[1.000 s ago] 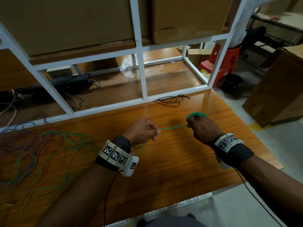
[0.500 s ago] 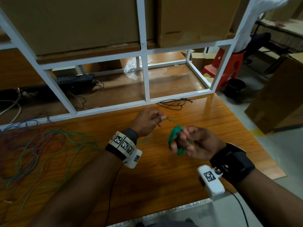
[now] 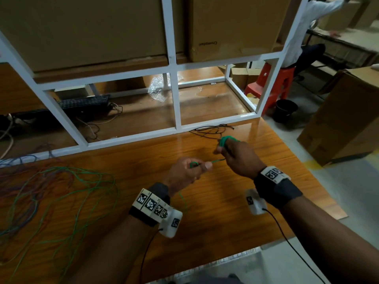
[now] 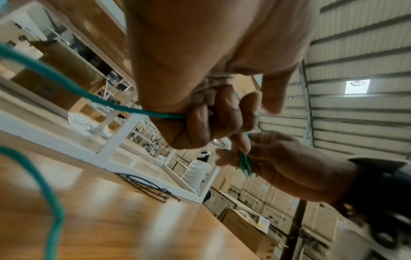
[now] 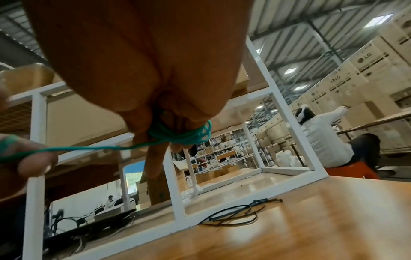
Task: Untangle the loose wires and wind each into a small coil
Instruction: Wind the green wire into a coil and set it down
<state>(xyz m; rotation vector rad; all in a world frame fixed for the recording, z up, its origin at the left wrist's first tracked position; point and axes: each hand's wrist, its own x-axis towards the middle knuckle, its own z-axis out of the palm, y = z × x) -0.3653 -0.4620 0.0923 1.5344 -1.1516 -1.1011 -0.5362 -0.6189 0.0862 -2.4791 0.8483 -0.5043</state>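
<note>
Wire, green, runs taut between both hands above the surface. Right hand holds a small coil wound around its curled fingers (several loops); left hand pinches the strand.

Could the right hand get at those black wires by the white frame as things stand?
Probably, though not freely: the black wires lie bare just beyond the right hand, but its fingers are wound with the green wire, which the left hand pinches.

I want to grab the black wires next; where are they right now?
In the head view the black wires lie on the table at its far edge, against the white frame, just beyond the right hand.
</note>
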